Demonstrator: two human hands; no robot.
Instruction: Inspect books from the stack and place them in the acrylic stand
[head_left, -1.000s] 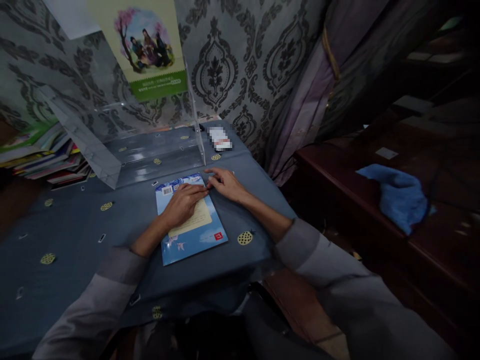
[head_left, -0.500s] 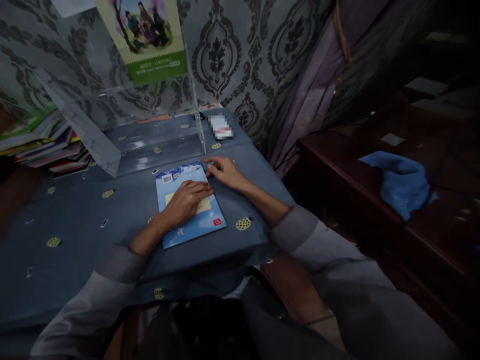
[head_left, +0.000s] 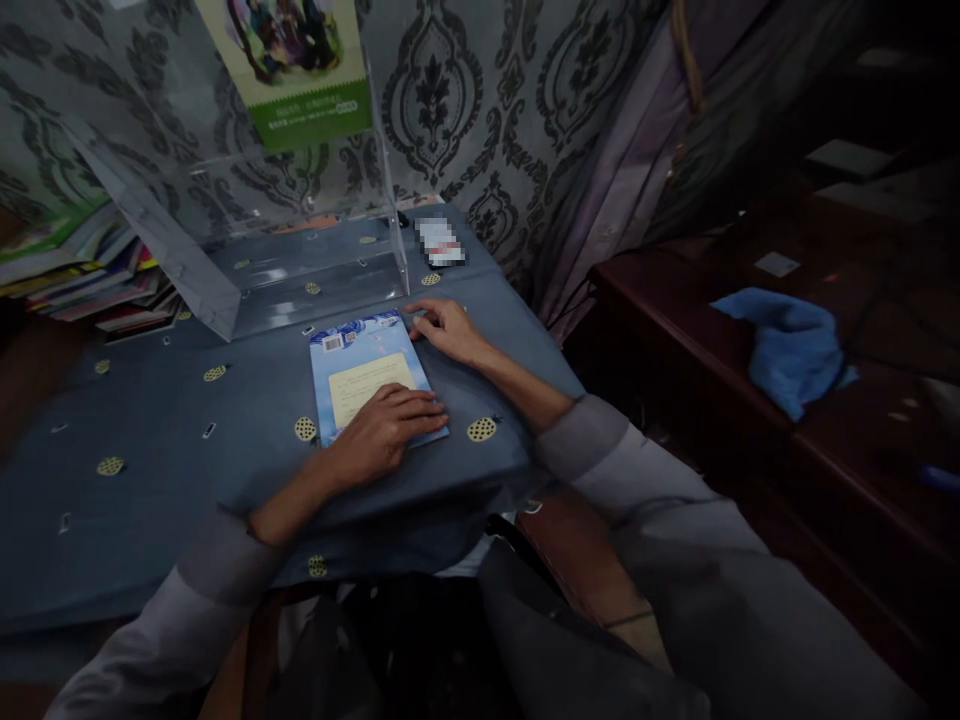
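A light-blue book [head_left: 373,345] lies closed on the table, with a barcode near its far edge and a cream panel of text in the middle. My left hand [head_left: 386,430] rests flat on the book's near part, fingers stretched toward its right edge and covering the lower corner. Beside the book's far right corner is my right hand [head_left: 448,328], index finger and thumb apart, fingertips at or near the book's edge. The right hand's other fingers are curled and partly hidden.
Behind the book stands a clear acrylic stand [head_left: 315,285]. A stack of books [head_left: 112,265] is at the left, and a pixelated item [head_left: 440,242] lies at the back right. A blue cloth [head_left: 795,345] lies on a dark red surface [head_left: 885,450] at the right.
My left hand has slid over the book toward me, uncovering the cream text panel. My right hand stays by the far right corner. The view has shifted slightly.
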